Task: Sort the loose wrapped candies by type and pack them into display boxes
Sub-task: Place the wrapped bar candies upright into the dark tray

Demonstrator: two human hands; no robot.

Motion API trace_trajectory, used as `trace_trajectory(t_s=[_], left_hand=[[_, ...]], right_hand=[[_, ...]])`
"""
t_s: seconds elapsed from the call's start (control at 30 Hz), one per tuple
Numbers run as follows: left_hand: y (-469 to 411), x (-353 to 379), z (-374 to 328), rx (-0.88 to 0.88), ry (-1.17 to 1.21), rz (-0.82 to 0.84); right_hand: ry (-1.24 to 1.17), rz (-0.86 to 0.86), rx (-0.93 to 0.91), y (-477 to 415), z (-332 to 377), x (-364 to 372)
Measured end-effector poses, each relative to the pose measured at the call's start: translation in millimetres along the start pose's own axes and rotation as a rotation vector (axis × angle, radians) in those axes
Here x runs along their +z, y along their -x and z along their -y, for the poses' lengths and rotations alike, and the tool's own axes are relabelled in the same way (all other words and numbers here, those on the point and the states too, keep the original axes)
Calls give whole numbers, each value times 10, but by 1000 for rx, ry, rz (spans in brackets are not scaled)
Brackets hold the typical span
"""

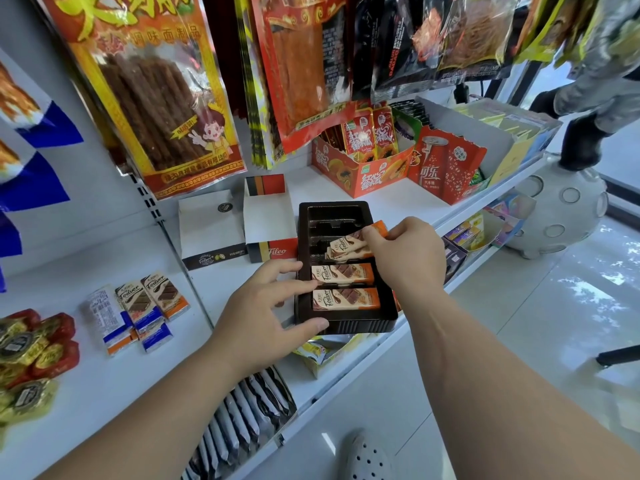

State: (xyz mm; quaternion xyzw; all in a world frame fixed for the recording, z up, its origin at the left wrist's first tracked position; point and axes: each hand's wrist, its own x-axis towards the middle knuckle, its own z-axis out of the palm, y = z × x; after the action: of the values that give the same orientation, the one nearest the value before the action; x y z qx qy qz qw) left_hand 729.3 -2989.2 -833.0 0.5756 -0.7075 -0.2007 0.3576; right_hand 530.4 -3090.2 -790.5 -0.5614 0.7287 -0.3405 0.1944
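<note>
**Bars held over the tray**

The dark tray sits on the white shelf. Your left hand lies spread against the tray's left wall, fingers nearly straight. Your right hand pinches a small stack of orange-ended bars over the tray's middle. Two packed bars fill its nearest slots. Loose bars lie well left of the tray.

The far slots of the dark brown moulded plastic tray lie open from above. Behind the tray, bare white shelf runs to an orange cardboard display carton. Hanging foil snack packets overhang the space behind and left of the tray. An open white cardboard box stands just beside its left rim. The left hand blocks its near-left corner. The right hand, pinching a cream-and-orange wrapped chocolate bar, covers its middle.
</note>
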Motion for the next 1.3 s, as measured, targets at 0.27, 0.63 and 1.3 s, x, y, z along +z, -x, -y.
trace_trajectory(t_s=[0.27, 0.63, 1.3], left_hand=[[20, -30, -29, -30, 21, -10], [11, -23, 38, -49, 32, -50], [340, -593, -49, -176, -230, -175]], right_hand=[[-71, 103, -102, 18, -16, -69], [149, 240, -367, 18, -129, -107], [83, 142, -654, 464, 510, 233]])
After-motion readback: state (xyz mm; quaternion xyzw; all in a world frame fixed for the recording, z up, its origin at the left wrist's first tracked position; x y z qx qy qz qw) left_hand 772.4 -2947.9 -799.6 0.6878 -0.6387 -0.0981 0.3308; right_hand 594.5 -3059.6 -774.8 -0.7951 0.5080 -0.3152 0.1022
